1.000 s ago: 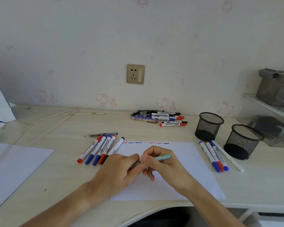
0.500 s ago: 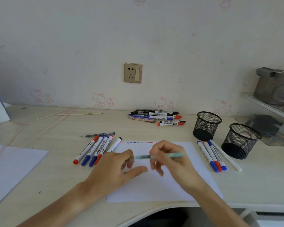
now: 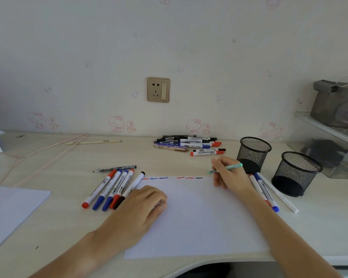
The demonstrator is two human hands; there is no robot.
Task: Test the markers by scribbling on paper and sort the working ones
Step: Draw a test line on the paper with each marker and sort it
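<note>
At the tabletop's (image 3: 48, 227) left edge I see a spare white sheet (image 3: 10, 209). Next come five capped markers (image 3: 111, 189) lying side by side, long axes running from the near left toward the far right, with a slim dark pen (image 3: 115, 168) crosswise just beyond them. My left hand (image 3: 141, 209) rests palm down on the left edge of the paper (image 3: 199, 217), fingers loosely curled together, gripping nothing I can see. Coloured squiggles (image 3: 172, 178) line the paper's far edge. Toward the tabletop's back edge lies a heap of markers (image 3: 189, 144). My right hand (image 3: 229, 175) sits at the paper's far right corner, fingers pinched on a teal pen (image 3: 228, 168), its long axis near level, tip pointing left. Just beside it lie three more markers (image 3: 269, 193). Two black mesh cups (image 3: 253, 153) stand near the right edge; I can see nothing in them.
</note>
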